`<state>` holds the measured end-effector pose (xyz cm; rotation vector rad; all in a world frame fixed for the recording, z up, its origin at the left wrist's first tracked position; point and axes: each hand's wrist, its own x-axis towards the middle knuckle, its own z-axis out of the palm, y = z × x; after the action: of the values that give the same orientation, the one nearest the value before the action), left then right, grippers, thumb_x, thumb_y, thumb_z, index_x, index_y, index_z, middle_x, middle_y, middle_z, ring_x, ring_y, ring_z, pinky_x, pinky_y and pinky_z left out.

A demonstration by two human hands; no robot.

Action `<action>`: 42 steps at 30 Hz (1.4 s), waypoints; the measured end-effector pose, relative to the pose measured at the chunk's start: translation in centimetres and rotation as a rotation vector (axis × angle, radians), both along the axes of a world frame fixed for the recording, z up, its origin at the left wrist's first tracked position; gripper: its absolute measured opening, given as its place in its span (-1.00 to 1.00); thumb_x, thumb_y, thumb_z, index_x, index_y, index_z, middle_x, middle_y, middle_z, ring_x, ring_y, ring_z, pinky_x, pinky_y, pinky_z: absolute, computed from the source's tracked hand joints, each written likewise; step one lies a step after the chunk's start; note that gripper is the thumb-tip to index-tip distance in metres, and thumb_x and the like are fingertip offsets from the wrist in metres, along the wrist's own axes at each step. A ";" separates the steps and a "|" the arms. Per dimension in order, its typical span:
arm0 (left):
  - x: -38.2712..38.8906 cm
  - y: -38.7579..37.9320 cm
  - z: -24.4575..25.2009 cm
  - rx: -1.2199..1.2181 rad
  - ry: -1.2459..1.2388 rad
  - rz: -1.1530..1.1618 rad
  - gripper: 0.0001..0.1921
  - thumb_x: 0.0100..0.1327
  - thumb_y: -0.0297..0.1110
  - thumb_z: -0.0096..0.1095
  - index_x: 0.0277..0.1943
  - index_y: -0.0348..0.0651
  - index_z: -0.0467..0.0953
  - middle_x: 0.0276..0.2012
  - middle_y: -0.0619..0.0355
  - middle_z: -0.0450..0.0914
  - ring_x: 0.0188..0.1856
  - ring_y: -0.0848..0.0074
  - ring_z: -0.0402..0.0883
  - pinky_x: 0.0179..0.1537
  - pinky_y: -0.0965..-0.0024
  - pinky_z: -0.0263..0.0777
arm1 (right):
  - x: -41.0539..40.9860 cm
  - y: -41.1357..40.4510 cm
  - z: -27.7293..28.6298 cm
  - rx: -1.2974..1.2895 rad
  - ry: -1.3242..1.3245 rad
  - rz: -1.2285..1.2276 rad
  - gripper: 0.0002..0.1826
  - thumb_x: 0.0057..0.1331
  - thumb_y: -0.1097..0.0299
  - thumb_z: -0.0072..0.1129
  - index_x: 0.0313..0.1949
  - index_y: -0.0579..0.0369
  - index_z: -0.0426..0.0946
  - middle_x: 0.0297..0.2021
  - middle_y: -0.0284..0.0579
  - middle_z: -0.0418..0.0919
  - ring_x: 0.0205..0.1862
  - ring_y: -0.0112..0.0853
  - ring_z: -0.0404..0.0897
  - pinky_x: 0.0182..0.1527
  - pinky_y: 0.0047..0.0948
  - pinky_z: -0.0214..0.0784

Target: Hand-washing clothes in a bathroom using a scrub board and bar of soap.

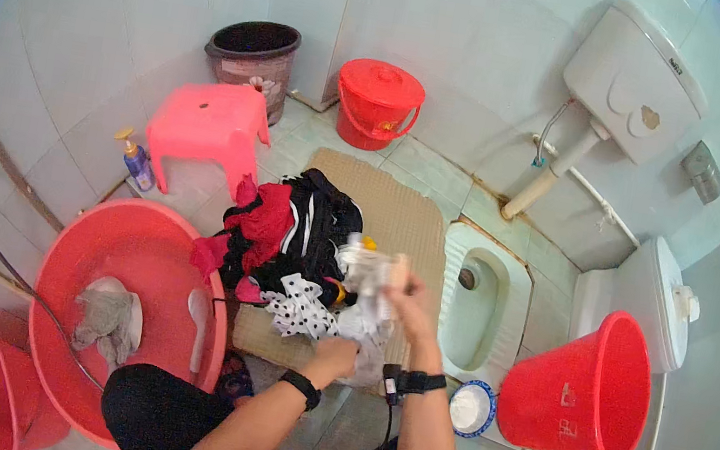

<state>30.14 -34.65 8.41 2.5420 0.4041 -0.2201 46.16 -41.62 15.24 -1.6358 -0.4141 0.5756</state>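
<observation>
A bunched white cloth [367, 321], partly motion-blurred, is held between my two hands. My left hand [336, 357] grips its lower end, while my right hand [415, 313] is closed at its upper right. A pale beige patch by the right fingers is too blurred to identify. Just left of the cloth lies a white fabric piece with black dots [301, 307]. Behind these is a heap of black clothes [322, 219] with white stripes, and a red garment [267, 221]. The heap rests on a tan textured mat [400, 196].
A large red basin [167, 307] at left contains a greyish cloth [105, 319] and a white brush-like tool [197, 319]. The squat toilet [476, 314], a bowl of white powder [471, 409] and a red bucket [566, 392] stand right. Farther back are a pink stool [211, 117] and a lidded bucket [379, 101].
</observation>
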 end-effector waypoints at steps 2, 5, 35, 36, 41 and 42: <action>0.1 0.4 0.9 -0.014 0.141 -0.139 -0.70 -0.04 -0.26 0.28 -0.20 -0.13 0.61 -0.27 0.00 0.66 -0.20 0.13 0.65 -0.27 0.08 0.50 | 1.2 -3.3 0.6 0.229 0.107 -0.143 -0.47 0.04 0.33 0.34 0.01 0.22 0.45 -0.17 -0.15 0.56 -0.24 -0.43 0.57 -0.21 -0.48 0.45; -0.8 -0.3 1.6 -0.050 0.396 -0.385 -0.70 -0.09 -0.17 0.34 -0.29 -0.12 0.66 -0.33 -0.04 0.67 -0.31 0.20 0.67 -0.32 0.16 0.52 | 2.0 -7.3 -0.6 -0.123 0.175 -0.184 -0.54 0.07 0.23 0.32 -0.08 0.23 0.52 -0.18 -0.12 0.56 -0.21 -0.41 0.56 -0.18 -0.50 0.44; -0.3 0.4 -1.9 -0.109 -0.115 0.215 -0.63 -0.03 -0.25 0.29 -0.11 -0.13 0.56 -0.26 0.02 0.66 -0.18 0.19 0.62 -0.10 0.23 0.44 | -3.4 -3.6 1.7 -0.447 -0.358 0.117 -0.17 0.05 0.15 0.39 0.23 0.21 0.20 0.10 0.17 0.41 0.10 -0.13 0.45 0.11 -0.22 0.30; 0.0 0.2 -1.5 -0.124 -0.221 0.202 -0.65 -0.02 -0.21 0.34 -0.16 -0.15 0.57 -0.26 -0.02 0.65 -0.22 0.17 0.63 -0.17 0.26 0.44 | -4.2 -6.3 0.9 -0.674 -0.250 0.125 -0.16 0.04 0.15 0.41 0.23 0.19 0.20 0.12 0.17 0.39 0.11 -0.15 0.45 0.09 -0.24 0.33; 2.1 -1.3 2.4 -0.714 -0.425 0.328 -0.59 0.03 -0.12 0.40 -0.18 -0.26 0.55 -0.30 -0.02 0.64 -0.26 0.28 0.62 -0.23 0.31 0.44 | -8.3 -10.7 -4.1 -0.388 -0.255 0.147 -0.11 -0.13 0.26 0.51 0.21 0.17 0.27 0.10 0.05 0.43 0.15 -0.25 0.41 0.11 -0.31 0.31; 2.4 -1.5 3.6 -0.932 -0.360 0.415 -0.58 0.06 -0.11 0.41 -0.18 -0.30 0.54 -0.32 0.01 0.63 -0.28 0.36 0.60 -0.24 0.33 0.43 | -8.5 -10.6 -4.4 -0.261 -0.531 0.126 -0.11 -0.17 0.33 0.53 0.19 0.16 0.29 0.09 0.02 0.43 0.16 -0.27 0.39 0.11 -0.35 0.31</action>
<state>32.59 -36.19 12.00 1.5007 0.5177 0.1777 37.68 -52.22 10.81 -2.0233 -0.8641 0.2853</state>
